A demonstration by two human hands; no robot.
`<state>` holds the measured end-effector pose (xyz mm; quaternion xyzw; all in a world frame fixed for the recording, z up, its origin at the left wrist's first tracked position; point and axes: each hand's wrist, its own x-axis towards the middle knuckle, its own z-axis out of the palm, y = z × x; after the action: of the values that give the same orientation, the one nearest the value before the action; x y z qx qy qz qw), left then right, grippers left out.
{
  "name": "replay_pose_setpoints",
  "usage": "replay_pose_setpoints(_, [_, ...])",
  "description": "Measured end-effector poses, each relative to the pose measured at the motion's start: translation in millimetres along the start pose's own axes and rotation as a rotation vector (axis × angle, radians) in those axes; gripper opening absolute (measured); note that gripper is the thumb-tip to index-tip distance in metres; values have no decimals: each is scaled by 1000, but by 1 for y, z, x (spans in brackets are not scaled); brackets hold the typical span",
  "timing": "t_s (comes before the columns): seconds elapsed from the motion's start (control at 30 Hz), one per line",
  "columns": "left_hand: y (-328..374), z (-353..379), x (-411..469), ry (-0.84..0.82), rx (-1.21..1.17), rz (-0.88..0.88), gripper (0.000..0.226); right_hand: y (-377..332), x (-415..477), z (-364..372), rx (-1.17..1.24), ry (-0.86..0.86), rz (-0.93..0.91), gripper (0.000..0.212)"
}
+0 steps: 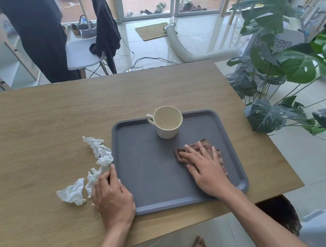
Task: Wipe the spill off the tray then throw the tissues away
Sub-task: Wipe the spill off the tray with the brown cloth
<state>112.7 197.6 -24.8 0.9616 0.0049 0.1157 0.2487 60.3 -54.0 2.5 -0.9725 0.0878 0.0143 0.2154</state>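
A dark grey tray (pixel 143 168) lies on the wooden table (pixel 32 120). A cream mug (pixel 168 124) stands upright at the tray's far edge. My right hand (pixel 204 170) presses flat on a brown-stained, soaked tissue (pixel 205 144) on the right part of the tray. My left hand (pixel 111 197) rests on the tray's left rim, fingers touching the nearest of several crumpled white tissues (pixel 98 163) that lie on the table beside the tray. Another white wad (pixel 72 192) sits further left.
A large leafy plant (pixel 288 68) stands off the table's right edge. A white chair (pixel 83 55) draped with dark clothing and a ribbed hose (pixel 180 45) are beyond the far edge. A dark bin (pixel 279 211) shows under the table's right corner.
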Motion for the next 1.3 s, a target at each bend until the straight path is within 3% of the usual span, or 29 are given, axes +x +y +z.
replay_pose_setpoints(0.23, [-1, 1, 0, -12, 8, -1, 51, -35, -48, 19, -26, -83, -118, 48])
replay_pose_setpoints(0.4, [0, -2, -2, -30, 9, 16, 50, -49, -35, 32, -78, -73, -178, 47])
replay_pose_setpoints(0.87, [-3, -1, -1, -20, -2, 19, 51, -63, 45, 47, -93, 91, -38, 45])
replay_pose_setpoints(1.0, [-2, -2, -1, -18, -11, 13, 52, -67, 44, 50, -120, 144, 20, 53])
replay_pose_setpoints(1.17, [-3, -1, -1, -31, -15, 1, 53, -68, 32, 43, -66, 14, 9, 66])
replay_pose_setpoints(1.3, [-2, -2, -1, -41, -13, -15, 53, -67, 1, 41, -46, -50, -59, 64])
